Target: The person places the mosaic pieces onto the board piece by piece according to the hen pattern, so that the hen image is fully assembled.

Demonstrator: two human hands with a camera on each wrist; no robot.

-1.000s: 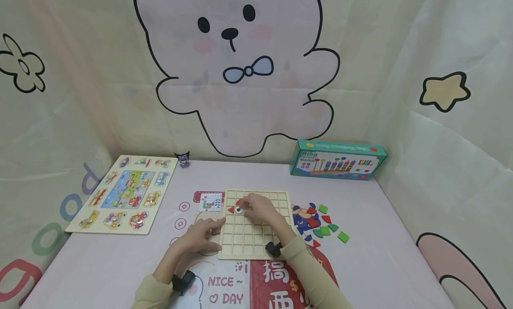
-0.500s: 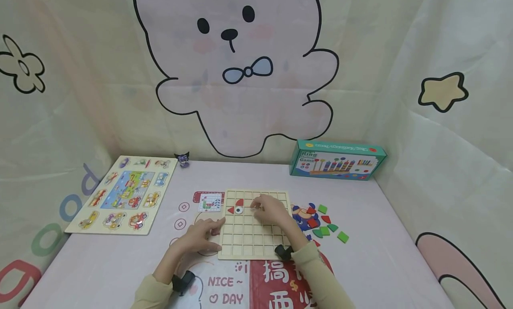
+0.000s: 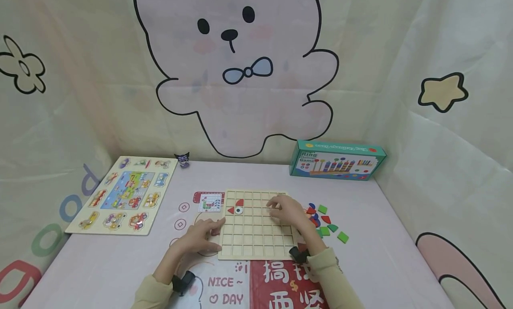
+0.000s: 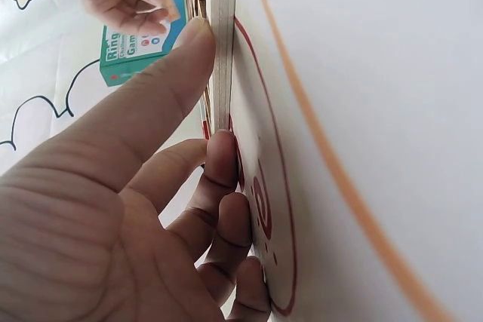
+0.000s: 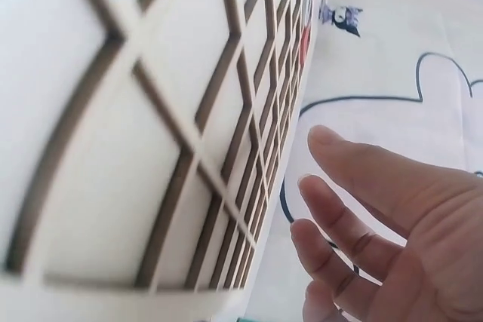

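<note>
A pale wooden grid board (image 3: 252, 231) lies flat on the table. In its upper left cells are a red triangle (image 3: 231, 210), a red rounded piece (image 3: 239, 202) and a white eye-patterned square (image 3: 238, 210). My left hand (image 3: 200, 235) rests at the board's left edge; the left wrist view has the thumb and fingertips touching the board's side (image 4: 221, 58). Over the right part of the grid is my right hand (image 3: 286, 209), its fingers loosely bent. Nothing shows between those fingers in the right wrist view, where the hand (image 5: 385, 239) is apart from the board.
Loose green (image 3: 343, 237), red and blue pieces lie right of the board, partly behind the right hand. A pattern card (image 3: 210, 202) is at its upper left. Further back stand a picture puzzle (image 3: 128, 189), a small figurine (image 3: 183, 159) and a green game box (image 3: 336, 160).
My right hand has moved right from the red rounded piece, which now shows fully in the grid, towards the board's right side. The left hand has stayed at the board's edge.
</note>
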